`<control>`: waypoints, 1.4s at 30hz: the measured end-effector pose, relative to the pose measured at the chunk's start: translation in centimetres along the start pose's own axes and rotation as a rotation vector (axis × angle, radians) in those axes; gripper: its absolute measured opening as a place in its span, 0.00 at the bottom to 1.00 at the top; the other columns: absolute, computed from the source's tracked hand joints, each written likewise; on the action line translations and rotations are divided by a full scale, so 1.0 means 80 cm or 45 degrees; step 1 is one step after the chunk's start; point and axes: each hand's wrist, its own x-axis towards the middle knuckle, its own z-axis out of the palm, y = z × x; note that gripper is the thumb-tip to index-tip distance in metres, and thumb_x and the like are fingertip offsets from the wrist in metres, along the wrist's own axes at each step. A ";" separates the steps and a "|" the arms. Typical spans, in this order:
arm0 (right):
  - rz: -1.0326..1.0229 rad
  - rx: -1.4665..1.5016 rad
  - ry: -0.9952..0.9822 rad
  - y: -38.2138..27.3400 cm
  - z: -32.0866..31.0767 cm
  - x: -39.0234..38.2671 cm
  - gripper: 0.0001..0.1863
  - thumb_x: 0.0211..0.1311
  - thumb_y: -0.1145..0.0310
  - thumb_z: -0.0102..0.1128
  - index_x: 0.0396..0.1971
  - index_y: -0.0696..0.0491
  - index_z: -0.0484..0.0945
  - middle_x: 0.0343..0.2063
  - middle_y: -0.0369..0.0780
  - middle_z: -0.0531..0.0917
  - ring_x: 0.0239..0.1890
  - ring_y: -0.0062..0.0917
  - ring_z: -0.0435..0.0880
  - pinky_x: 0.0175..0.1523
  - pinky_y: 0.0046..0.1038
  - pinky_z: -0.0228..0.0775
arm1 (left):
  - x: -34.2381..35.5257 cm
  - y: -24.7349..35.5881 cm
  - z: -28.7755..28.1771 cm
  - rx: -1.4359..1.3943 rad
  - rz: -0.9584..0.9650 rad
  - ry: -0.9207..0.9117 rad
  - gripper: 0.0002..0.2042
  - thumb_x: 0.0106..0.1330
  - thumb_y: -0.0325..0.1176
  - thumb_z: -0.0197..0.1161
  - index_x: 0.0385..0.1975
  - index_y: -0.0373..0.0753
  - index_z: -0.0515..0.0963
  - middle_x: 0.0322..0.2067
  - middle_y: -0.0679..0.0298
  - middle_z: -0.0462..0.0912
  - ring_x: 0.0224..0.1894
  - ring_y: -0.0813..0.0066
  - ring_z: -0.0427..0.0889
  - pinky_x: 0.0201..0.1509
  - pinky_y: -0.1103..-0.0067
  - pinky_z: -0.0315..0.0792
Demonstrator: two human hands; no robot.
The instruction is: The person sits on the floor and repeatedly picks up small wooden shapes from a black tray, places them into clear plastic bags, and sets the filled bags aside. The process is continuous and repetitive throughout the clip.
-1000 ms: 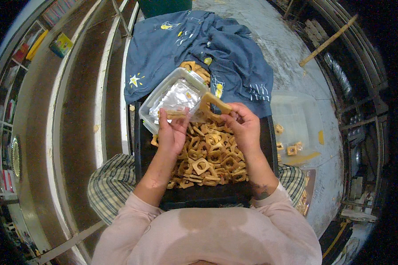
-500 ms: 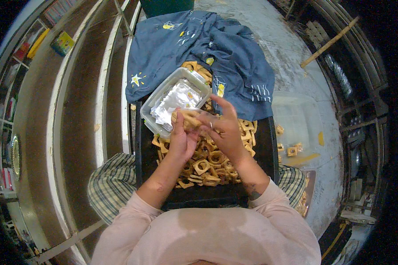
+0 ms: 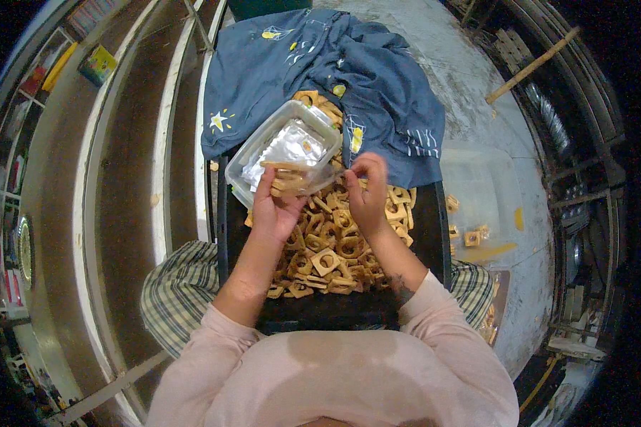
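My left hand [image 3: 278, 208] is closed round a clear plastic bag [image 3: 313, 179] with a small stack of tan, biscuit-like pieces [image 3: 286, 178] inside. The bag's far end stretches to my right hand [image 3: 367, 192], whose thumb and fingers pinch it; the fingertips are slightly blurred. Just beyond my left hand is a clear plastic tub [image 3: 238, 167] holding flat, shiny bags [image 3: 289, 146], one with a small orange label. Below both hands a heap of square tan pieces with round holes [image 3: 327, 261] fills a black tray [image 3: 335, 313] across my lap.
A blue printed cloth [image 3: 278, 78] covers the tray's far part. On the floor at right stands a clear bin [image 3: 481, 192] with a few packed pieces [image 3: 472, 238]. White-edged shelves [image 3: 165, 135] run along the left, and a wooden stick [image 3: 534, 65] leans at far right.
My right hand has drawn back to the right, its fingers folding from spread to a pinch on the bag's end. The pieces in my left hand now stand more edge-on.
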 end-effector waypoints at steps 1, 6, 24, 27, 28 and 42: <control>0.077 -0.057 -0.211 0.020 0.009 -0.013 0.10 0.47 0.73 0.55 0.30 0.57 0.68 0.29 0.44 0.71 0.35 0.37 0.71 0.42 0.32 0.62 | 0.000 0.003 0.000 -0.021 0.035 -0.090 0.19 0.56 0.41 0.57 0.43 0.38 0.66 0.42 0.61 0.72 0.43 0.67 0.73 0.42 0.73 0.72; 0.101 -0.462 -0.869 0.084 0.053 -0.085 0.16 0.47 0.74 0.55 0.37 0.61 0.66 0.27 0.53 0.74 0.31 0.44 0.74 0.36 0.35 0.65 | 0.004 0.004 0.000 -0.163 -0.039 -0.059 0.20 0.56 0.42 0.57 0.45 0.40 0.66 0.45 0.59 0.69 0.47 0.63 0.70 0.47 0.67 0.68; 0.681 0.677 -0.135 -0.042 -0.060 0.024 0.16 0.53 0.74 0.54 0.44 0.58 0.70 0.34 0.37 0.75 0.31 0.17 0.75 0.35 0.18 0.68 | 0.008 -0.003 -0.009 -0.118 0.051 0.040 0.19 0.56 0.43 0.58 0.44 0.41 0.65 0.44 0.61 0.69 0.45 0.66 0.70 0.48 0.68 0.67; 0.623 0.768 -0.044 -0.054 -0.051 0.020 0.12 0.52 0.76 0.54 0.39 0.58 0.74 0.34 0.37 0.76 0.32 0.17 0.75 0.37 0.18 0.68 | 0.004 -0.011 -0.004 -0.096 0.045 0.105 0.19 0.56 0.43 0.57 0.44 0.42 0.65 0.44 0.62 0.69 0.46 0.66 0.70 0.49 0.68 0.67; 0.717 0.926 -0.025 -0.059 -0.048 0.017 0.11 0.51 0.78 0.55 0.37 0.58 0.75 0.35 0.37 0.77 0.34 0.18 0.75 0.37 0.18 0.68 | 0.002 -0.014 -0.002 -0.100 0.034 0.122 0.19 0.57 0.43 0.57 0.44 0.42 0.65 0.44 0.62 0.69 0.46 0.66 0.70 0.49 0.68 0.66; -0.043 -0.105 -0.235 -0.072 -0.047 0.019 0.15 0.39 0.80 0.59 0.32 0.50 0.79 0.43 0.40 0.69 0.43 0.28 0.70 0.45 0.25 0.63 | -0.003 -0.021 -0.001 0.002 -0.005 0.100 0.18 0.57 0.46 0.55 0.43 0.43 0.66 0.42 0.64 0.70 0.44 0.70 0.71 0.47 0.73 0.69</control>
